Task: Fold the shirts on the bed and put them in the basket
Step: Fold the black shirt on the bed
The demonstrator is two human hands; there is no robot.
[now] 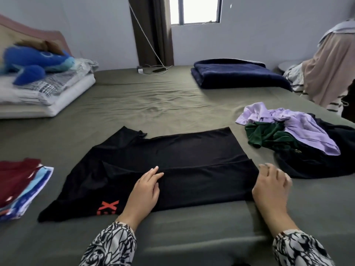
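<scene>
Black shirt (172, 169) half folded on bed (134, 104).
I see L hand (144, 192) flat on it w/ fingers straight; R hand (272, 187) at its edge (blurred), fingers loose, holding nothing.

left sleeve (113, 244): black-white abstract print | right sleeve (299, 248): same print

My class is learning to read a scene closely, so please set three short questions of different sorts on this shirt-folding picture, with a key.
1. True or false: the left hand rests flat on the black shirt.
2. Which garment lies on top of the unfolded pile at the right? A red, B lilac, C white.
3. Fill in: the folded blanket near the far wall is dark ____.

Key: 1 true; 2 B, the lilac garment; 3 blue.
</scene>
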